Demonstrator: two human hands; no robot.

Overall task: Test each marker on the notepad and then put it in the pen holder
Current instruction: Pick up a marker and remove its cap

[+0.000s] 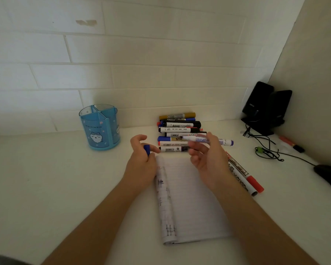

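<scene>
The right hand [206, 155] pinches the uncapped blue marker [208, 140] above the notepad [195, 197] — ready, I think, for testing — while the left hand [141, 159] closes around its cap [147, 149].

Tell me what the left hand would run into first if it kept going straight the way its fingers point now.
The left hand, holding a blue cap, points up and slightly right. Probably the near end of the marker pile comes first, though depth is unclear from one view. The pen holder sits well to its left, off that line.
</scene>
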